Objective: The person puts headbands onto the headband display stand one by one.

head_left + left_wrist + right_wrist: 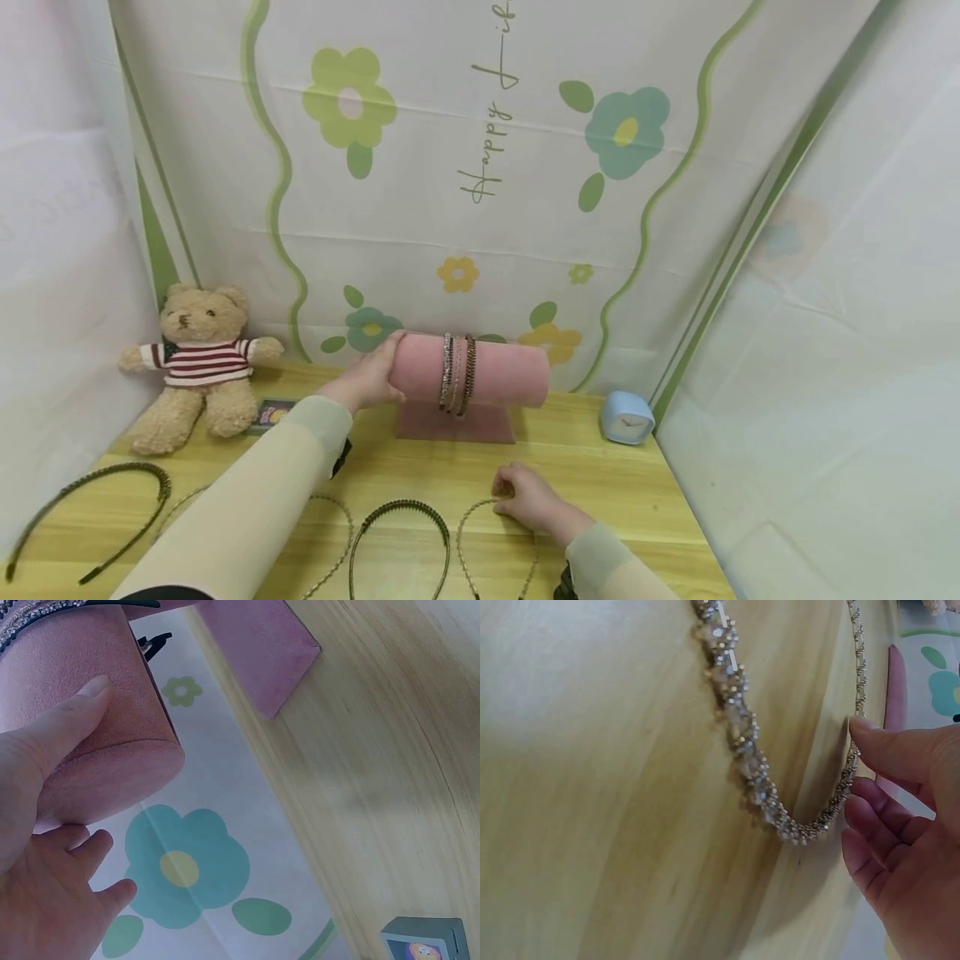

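A pink velvety headband stand (506,375) stands at the back of the table, its roll wearing several headbands (469,375), silvery, pink and dark. My left hand (367,379) grips the roll's left end; in the left wrist view its thumb (79,712) lies along the pink surface and the other fingers come round the end. At the front, my right hand (528,500) pinches a beaded headband (463,542) near the top of its curve. Clear beads along the headband (739,724) show in the right wrist view, with thumb and fingertips at its edge.
Left of the right hand lie a dark headband (405,504), a light beaded one (348,533) partly behind the left sleeve, and another dark one (161,479). A teddy bear (202,358), a small frame (270,412) and a blue clock (627,417) stand near the back.
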Demonstrator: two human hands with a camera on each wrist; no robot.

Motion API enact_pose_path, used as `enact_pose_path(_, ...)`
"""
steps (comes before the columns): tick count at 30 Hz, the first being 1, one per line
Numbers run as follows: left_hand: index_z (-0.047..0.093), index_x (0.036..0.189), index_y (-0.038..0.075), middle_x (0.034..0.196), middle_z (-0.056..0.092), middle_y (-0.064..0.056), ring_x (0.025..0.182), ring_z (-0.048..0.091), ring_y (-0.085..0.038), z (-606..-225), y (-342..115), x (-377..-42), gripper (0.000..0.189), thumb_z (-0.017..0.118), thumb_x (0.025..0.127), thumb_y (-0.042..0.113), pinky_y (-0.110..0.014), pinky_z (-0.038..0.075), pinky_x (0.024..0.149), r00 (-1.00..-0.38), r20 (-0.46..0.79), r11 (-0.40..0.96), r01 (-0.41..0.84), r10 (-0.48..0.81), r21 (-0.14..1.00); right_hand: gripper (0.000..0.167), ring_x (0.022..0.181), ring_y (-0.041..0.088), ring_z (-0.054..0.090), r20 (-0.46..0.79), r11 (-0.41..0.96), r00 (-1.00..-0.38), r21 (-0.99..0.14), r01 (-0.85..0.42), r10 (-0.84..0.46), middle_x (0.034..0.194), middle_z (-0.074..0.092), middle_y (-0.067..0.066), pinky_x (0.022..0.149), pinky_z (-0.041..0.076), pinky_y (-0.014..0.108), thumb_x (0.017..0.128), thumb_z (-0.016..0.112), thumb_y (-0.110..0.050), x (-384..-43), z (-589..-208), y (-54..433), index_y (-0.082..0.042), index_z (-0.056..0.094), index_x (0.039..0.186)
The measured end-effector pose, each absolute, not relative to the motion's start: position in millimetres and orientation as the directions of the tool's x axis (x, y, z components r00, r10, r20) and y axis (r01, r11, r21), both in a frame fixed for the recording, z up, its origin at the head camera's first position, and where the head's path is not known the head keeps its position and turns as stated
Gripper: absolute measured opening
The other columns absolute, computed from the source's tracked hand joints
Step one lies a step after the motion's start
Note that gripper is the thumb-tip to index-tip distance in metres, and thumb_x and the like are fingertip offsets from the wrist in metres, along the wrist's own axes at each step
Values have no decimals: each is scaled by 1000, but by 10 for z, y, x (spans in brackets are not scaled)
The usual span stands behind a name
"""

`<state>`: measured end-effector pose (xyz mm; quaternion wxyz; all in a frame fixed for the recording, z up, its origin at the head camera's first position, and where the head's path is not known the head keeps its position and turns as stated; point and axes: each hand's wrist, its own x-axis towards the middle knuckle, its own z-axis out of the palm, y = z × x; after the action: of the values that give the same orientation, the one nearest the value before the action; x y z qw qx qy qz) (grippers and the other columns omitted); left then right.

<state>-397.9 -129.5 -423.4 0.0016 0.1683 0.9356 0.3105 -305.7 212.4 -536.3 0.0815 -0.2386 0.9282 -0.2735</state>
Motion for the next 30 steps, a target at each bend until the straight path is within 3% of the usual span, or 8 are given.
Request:
enact_pose_path(14,3,158,12,159,24,-21,137,33,-46,-4254,-1277,-3984,122,89,71,13,-60,21,113,-947,96,748,303,308,590,18,71,8,46,1,750,-887,-534,-391,-462,81,50,-4,63,43,26,88,71,-2,-3044,-5403,2121,-13,60,80)
enact_pose_path(24,4,158,14,158,26,-22,135,35,-47,-4255,-1272,-3990,121,89,72,11,-60,25,112,-947,99,738,301,305,604,12,69,12,50,-24,688,-902,-656,-311,-431,79,55,-1,60,45,26,92,64,2,-3167,-5272,2262,-6,57,87)
enact_pose_path(30,4,159,15,159,25,-20,135,35,-46,-4257,-1279,-3993,121,89,73,12,-60,26,112,-950,86,736,287,300,613,10,69,15,50,-52,619,-871,-725,-303,-488,80,54,3,58,46,27,93,54,6,-3296,-5120,2421,5,61,100)
